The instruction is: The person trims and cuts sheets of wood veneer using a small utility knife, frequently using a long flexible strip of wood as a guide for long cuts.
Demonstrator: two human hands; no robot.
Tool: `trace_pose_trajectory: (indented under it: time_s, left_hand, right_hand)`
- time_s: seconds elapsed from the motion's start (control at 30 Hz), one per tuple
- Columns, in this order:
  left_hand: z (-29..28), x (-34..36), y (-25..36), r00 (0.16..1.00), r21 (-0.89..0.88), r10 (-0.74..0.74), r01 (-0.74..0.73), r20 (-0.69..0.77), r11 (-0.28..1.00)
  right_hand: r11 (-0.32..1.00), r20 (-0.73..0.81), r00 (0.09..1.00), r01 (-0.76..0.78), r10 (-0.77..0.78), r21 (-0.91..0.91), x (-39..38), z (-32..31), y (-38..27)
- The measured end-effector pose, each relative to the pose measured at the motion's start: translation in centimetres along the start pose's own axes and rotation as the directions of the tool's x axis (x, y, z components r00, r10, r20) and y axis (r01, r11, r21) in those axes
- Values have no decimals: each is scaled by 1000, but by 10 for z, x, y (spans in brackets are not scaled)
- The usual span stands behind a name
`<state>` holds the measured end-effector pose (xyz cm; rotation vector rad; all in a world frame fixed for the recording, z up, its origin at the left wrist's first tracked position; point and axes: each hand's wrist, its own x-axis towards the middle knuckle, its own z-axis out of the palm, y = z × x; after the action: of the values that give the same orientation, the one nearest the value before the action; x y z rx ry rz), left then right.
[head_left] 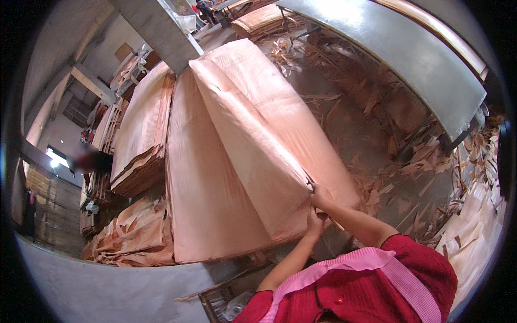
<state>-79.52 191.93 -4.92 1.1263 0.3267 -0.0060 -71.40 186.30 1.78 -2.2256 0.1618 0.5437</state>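
Note:
A large pale pinkish veneer sheet (253, 161) lies partly lifted in a long fold across a stack of similar sheets (207, 210). Near its lower corner, my right hand (318, 198) is closed on the sheet's edge, just beside a small dark shape that I cannot make out. My left hand (315, 218) is just below it, closed at the same corner of the sheet, its fingertips partly hidden.
Another veneer stack (137, 134) stands left, above crumpled scraps (129, 237). A long metal table (420, 64) runs upper right. Veneer shreds (468, 226) litter the right. A concrete post (164, 29) rises behind. A blurred person (89, 161) is left, another (205, 11) far back.

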Motion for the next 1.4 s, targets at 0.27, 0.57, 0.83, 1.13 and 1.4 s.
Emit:
trace_pose_trajectory:
  time_s: [0.27,0.57,0.83,1.13,1.4]
  left_hand:
    - [14,60,91,837,911,536,-300,110,282]
    - [51,313,101,842,591,312,10,-440,806]
    - [236,363,96,903,317,348,-263,-252,911]
    - [530,324,107,768,470,633,-524,-98,710]
    - [815,258,83,895,769,443,-321,55,553]
  right_hand:
    - [981,-206,973,64,-101,-182,81,-141,59]
    - [841,139,952,165,-271,515,29,-172,75]
    - [843,85,996,-35,-12,536,15,-288,82]
    - [570,33,999,-32,8,821,-40,-488,165]
    - [411,70,993,-23,-99,911,-99,-701,290]
